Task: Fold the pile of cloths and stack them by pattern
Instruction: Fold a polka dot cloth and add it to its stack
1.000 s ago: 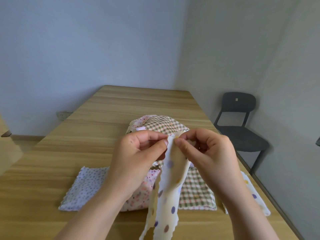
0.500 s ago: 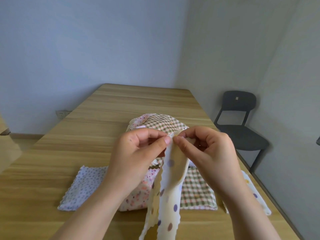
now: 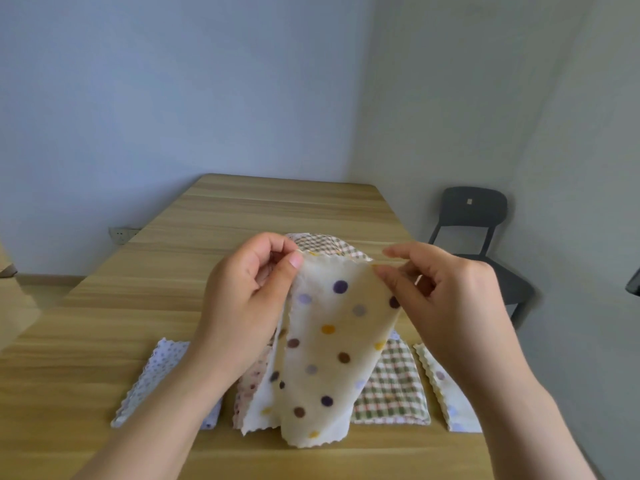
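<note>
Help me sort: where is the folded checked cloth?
Head view: the folded checked cloth lies on the table, right of centre, between the held dotted cloth and a folded dotted cloth.

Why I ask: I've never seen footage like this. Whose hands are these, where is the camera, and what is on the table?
No machine here: these are one person's bare hands, filmed by a camera worn on the head, looking down. The left hand and right hand each pinch a top corner of a dotted cream cloth, holding it up over the wooden table. Beneath lie folded cloths: a blue spotted cloth, pink floral cloth, green checked cloth and second cream cloth. A loose pile sits behind.
</note>
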The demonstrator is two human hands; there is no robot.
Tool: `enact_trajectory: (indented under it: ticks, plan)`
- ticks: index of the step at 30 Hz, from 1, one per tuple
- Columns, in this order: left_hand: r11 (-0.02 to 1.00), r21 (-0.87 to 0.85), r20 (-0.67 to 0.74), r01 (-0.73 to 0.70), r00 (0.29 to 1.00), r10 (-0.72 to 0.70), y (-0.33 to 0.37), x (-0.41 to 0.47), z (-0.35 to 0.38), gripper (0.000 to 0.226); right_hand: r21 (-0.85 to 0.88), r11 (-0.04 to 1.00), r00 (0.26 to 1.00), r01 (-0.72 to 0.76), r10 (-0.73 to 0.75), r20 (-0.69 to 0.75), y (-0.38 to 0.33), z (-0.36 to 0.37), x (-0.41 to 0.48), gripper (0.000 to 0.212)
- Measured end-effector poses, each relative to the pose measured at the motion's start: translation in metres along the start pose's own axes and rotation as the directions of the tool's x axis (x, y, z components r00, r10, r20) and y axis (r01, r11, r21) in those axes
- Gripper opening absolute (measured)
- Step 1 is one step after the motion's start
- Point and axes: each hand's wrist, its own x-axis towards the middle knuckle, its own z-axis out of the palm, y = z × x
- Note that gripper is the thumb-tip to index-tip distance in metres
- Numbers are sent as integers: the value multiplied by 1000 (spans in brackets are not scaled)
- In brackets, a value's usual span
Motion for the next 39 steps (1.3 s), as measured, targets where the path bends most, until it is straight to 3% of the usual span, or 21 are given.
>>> enact_trajectory:
  ticks: [2, 6, 10, 15, 20, 24, 27, 30, 36, 39]
  plan:
    - [1000, -25, 21, -11, 1000, 11, 5, -3, 2, 13, -19, 1000, 1000, -18, 18, -8, 0, 0, 1, 6]
    - [983, -181, 21, 11, 1000, -7, 13, -5, 6, 13, 40, 999, 995, -32, 35, -90, -5, -4, 2, 9]
    - [989, -140, -36, -46, 998, 42, 18, 0, 8, 11, 162, 987, 989, 0, 24, -147, -10, -14, 2, 7]
    - [993, -89, -101, -81, 992, 72, 18, 4, 10, 9, 204, 978, 997, -49, 59, -43, -9, -17, 5, 10]
    - [992, -100, 1, -72, 997, 72, 26, 4, 11, 6, 142, 985, 994, -93, 84, 68, -9, -19, 0, 13]
    - [976, -213, 82, -41, 995, 59, 36, 4, 16, 8, 264, 957, 983, -120, 77, 166, -24, -19, 2, 32]
    - [959, -285, 54, -8, 998, 25, 36, 3, 20, 12, 256, 963, 994, -83, 63, 84, -28, -17, 5, 3]
    - [951, -308, 77, 38, 997, -15, 26, 0, 18, 22, 262, 963, 997, -68, 54, 62, -28, -17, 5, 10]
    - [963, -259, 166, 78, 985, -35, -11, -31, 13, 7, 199, 979, 997, -46, 32, 73, -24, -17, 10, 11]
    - [954, -281, 158, 105, 985, -62, -22, -42, 17, 11, 160, 987, 998, -1, -9, 61, -25, -19, 15, 14]
